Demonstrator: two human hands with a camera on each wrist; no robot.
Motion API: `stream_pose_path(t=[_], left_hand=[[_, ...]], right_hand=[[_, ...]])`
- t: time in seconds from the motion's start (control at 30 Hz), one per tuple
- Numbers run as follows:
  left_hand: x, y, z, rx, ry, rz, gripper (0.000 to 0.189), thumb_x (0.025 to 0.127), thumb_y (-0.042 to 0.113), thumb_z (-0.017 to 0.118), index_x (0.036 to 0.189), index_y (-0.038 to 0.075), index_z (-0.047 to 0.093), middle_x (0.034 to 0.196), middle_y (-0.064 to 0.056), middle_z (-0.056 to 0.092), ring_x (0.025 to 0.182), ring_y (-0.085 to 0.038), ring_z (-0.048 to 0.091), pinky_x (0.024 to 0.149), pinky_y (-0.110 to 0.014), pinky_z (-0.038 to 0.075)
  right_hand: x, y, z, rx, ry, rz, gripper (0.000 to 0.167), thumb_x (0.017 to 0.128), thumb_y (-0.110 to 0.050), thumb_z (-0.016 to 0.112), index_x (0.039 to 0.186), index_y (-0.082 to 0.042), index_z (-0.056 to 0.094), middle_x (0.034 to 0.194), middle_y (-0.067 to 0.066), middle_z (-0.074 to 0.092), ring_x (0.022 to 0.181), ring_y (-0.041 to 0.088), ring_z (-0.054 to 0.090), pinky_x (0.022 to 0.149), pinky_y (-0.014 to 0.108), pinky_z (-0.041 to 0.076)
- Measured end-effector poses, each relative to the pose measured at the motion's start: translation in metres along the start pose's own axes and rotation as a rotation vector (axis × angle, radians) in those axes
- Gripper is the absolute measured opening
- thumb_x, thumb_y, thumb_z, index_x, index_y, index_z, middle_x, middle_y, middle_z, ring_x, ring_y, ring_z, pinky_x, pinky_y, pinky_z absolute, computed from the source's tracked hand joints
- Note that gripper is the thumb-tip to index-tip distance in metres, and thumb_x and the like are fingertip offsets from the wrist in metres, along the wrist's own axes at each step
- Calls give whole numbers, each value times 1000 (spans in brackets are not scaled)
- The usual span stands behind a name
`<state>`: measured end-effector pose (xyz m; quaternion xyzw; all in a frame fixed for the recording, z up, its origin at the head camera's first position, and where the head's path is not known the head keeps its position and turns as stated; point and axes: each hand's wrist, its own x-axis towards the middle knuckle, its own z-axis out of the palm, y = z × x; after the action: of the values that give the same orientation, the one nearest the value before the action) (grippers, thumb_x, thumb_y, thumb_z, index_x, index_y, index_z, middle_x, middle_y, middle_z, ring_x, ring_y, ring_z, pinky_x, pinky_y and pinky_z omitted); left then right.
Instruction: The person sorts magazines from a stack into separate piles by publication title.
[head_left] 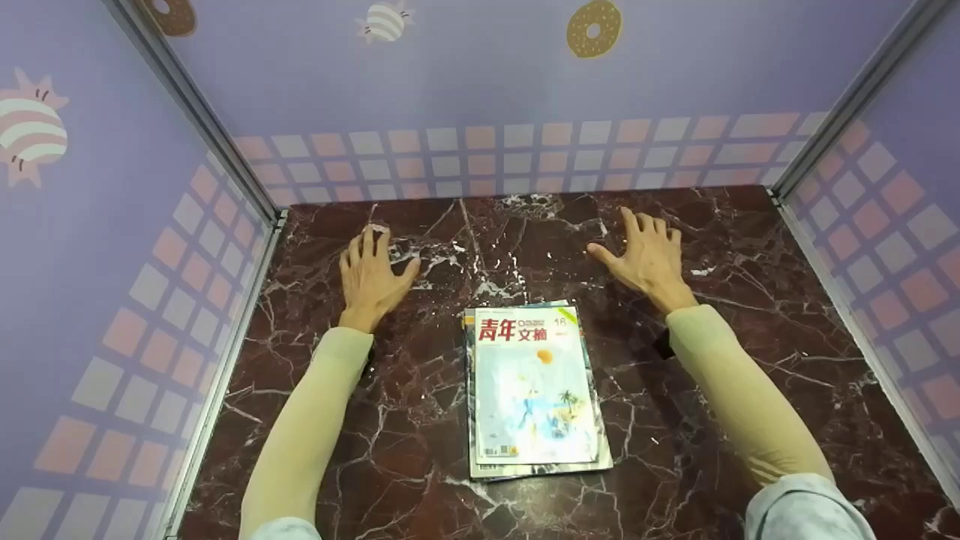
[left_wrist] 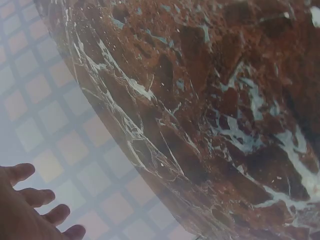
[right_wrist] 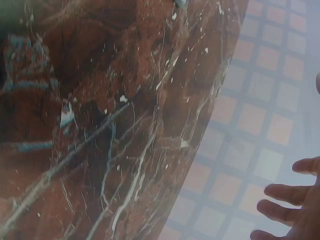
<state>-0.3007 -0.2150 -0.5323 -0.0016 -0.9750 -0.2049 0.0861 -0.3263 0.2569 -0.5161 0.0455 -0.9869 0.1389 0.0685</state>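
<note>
Fingers on both hands are apart, nothing in them, thumbs angled inward; can't tell if they're touching the marble. Left hand [head_left: 371, 279] is far left, right hand [head_left: 649, 259] far right, both pretty near the far edge. The magazine stack [head_left: 536, 390] sits nearer, between the forearms, lower covers poking out left and near. There's marble tabletop [head_left: 405, 442] to move across on either side, up to the purple walls [head_left: 480, 75].

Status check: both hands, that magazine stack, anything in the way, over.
Left hand and right hand: fingers extended, holding nothing. Magazine stack: flat on marbled tabletop, neither hand touching it. No obstruction seen over it.
</note>
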Motion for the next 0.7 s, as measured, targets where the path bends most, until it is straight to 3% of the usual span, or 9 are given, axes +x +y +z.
stream_pose_path(t=[0.2,0.33,0.5,0.6,0.7], left_hand=[[-7,4,-2,-74,33,-32,80,103,62,56,159,6,50,169,-21,47,155,-45,40,127,-65,36],[-14,6,-1,-136,74,-73,70,101,56,62,151,6,58,147,-21,66,136,-43,59,111,-61,51],[-24,11,2,-255,143,-106,51,97,39,73,136,6,70,117,-20,79,105,-40,75,89,-59,60],[-31,17,2,-342,181,-95,36,97,28,76,123,4,76,103,-18,82,92,-36,79,83,-56,62],[-39,25,2,-411,208,-69,24,96,19,76,111,1,79,93,-18,83,83,-34,80,80,-52,64]], right_hand=[[-12,-3,0,104,32,24,97,102,-75,55,163,-1,40,156,34,53,144,55,51,123,74,36],[-21,-7,1,209,35,43,85,106,-66,55,154,4,49,146,35,61,132,57,61,112,71,49],[-32,-12,3,383,88,63,55,112,-45,55,133,5,66,110,28,78,102,50,74,93,63,57],[-39,-16,5,454,129,55,39,113,-31,57,114,5,73,88,23,77,82,40,71,78,51,55],[-48,-19,7,481,140,46,32,111,-22,58,101,3,74,79,17,71,71,27,61,69,38,45]])
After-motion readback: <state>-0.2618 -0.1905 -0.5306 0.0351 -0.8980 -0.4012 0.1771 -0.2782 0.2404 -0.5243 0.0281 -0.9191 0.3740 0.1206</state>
